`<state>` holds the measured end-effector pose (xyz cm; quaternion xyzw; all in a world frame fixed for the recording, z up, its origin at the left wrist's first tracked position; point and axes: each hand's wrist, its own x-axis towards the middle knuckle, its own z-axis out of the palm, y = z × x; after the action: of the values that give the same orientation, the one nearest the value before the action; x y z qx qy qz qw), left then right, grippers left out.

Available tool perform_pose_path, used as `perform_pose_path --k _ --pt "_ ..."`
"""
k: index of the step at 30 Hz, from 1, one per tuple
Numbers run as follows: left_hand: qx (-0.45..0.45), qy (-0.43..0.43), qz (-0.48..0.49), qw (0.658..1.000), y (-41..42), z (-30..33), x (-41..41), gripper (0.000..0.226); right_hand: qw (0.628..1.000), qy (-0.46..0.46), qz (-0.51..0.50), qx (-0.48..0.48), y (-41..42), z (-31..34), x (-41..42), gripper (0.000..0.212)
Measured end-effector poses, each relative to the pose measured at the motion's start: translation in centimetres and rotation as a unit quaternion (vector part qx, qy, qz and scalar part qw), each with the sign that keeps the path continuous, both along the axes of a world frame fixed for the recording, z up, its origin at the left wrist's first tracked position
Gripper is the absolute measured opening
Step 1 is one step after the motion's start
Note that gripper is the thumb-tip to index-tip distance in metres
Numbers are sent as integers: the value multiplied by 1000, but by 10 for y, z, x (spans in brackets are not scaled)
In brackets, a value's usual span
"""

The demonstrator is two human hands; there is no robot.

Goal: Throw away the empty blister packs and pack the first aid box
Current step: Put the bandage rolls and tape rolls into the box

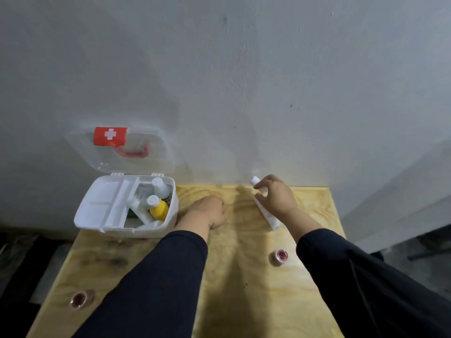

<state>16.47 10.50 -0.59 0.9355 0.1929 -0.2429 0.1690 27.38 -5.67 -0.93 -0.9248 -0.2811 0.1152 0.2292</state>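
The white first aid box (pixel 97 215) stands open at the table's far left, its clear lid (pixel 156 152) with a red cross label leaning on the wall. Inside lie a yellow bottle (pixel 159 210), a white bottle (pixel 161 187) and a white divider tray. My left hand (pixel 211 211) rests as a fist on the wood just right of the box, holding nothing visible. My right hand (pixel 275 196) grips a long white tube (pixel 268 217) near its capped end, its far end resting on the table. No blister packs show.
The plywood table (pixel 244 289) butts against a grey wall. A small pink tape roll (pixel 280 256) lies at the right, another tape roll (pixel 81 300) near the front left edge. Dark floor lies left of the table.
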Motion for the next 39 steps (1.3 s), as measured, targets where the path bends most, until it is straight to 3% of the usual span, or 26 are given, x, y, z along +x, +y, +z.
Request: perform_pose_path --k 5,10,14,20,29,39 --pt "-8 -3 -8 1000 -18 -3 -2 50 996 55 -66 4 -34 -17 -13 32" --pt "-23 -13 -6 1000 -25 -2 -10 52 986 94 -103 94 -30 -25 -27 31" --pt "-20 -36 10 999 -17 11 -15 55 955 173 -151 186 -21 -3 -30 28" --pt "8 -146 31 989 7 60 -24 47 906 247 -169 299 4 53 -31 34" --pt "49 -235 59 969 67 116 -69 42 904 202 -144 350 71 111 -68 35" --pt "42 -185 62 980 163 82 -158 64 936 153 -144 282 171 109 -157 35"
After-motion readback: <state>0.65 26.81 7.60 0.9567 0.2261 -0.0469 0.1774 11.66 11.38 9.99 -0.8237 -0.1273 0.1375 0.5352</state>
